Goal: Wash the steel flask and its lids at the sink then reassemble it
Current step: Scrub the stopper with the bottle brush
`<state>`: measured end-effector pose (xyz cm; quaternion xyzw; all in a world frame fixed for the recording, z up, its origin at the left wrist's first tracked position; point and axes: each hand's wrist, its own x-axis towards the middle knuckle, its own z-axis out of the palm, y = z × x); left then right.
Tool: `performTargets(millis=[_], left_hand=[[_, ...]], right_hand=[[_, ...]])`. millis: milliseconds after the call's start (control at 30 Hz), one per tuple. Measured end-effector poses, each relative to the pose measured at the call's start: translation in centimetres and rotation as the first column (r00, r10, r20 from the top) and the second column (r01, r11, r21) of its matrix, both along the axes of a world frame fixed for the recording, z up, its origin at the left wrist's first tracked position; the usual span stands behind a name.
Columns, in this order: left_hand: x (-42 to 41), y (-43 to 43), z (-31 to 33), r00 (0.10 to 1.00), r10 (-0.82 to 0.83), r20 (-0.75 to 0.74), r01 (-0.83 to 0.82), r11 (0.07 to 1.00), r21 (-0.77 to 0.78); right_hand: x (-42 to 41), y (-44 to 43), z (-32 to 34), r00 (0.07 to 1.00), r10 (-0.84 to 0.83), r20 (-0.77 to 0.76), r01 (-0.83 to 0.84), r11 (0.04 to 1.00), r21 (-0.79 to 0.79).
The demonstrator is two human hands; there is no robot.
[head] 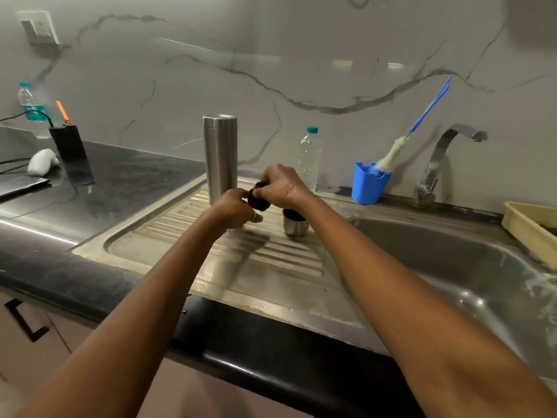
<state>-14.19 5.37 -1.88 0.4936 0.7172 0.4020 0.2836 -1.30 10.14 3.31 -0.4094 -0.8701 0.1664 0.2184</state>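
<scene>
Bare forearms stretch out over the black counter (75, 276) and meet just in front of the steel flask (220, 158), which stands upright at the back of the ribbed draining board (271, 257). Both are busy with one small dark lid (258, 201), held in the air just right of the flask's base. The left grip (238, 211) curls its fingers around the lid's near side, and the right grip (281, 185), wet and shiny, pinches the far side from above. Right of the flask, a steel cap (295, 226) sits mouth-up on the board. Behind that cap stands a clear water bottle (308, 158). Farther right of the flask are a blue cup (368, 188) holding a bottle brush (391, 153), the tap (443, 158) and the sink bowl (452, 254).
</scene>
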Motion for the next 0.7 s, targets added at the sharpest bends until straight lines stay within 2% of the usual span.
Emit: performTargets(millis=[267,367,567,633,700], left_hand=[[6.2,-1.3,3.8,0.936,-0.193,0.294,0.121,0.962,0.246],[10.1,-0.9,4.0,0.897,-0.231,0.376,0.115,0.945,0.307],[18.0,1.5,2.6,0.854,-0.301,0.425,0.144,0.920,0.364],[19.7,2.5,1.7,0.824,-0.291,0.487,0.103,0.920,0.377],[20.9,3.7,0.8,0.773,-0.272,0.573,0.046,0.925,0.376]], right_hand=[[7.6,0.9,3.3,0.945,-0.052,-0.321,-0.003,0.986,-0.166],[11.6,2.1,2.6,0.915,-0.108,-0.389,0.016,0.973,-0.232],[19.1,4.6,0.7,0.843,-0.236,-0.483,0.046,0.927,-0.371],[20.8,5.2,0.3,0.810,-0.265,-0.523,0.028,0.909,-0.416],[22.0,6.3,0.4,0.758,-0.354,-0.548,0.098,0.892,-0.442]])
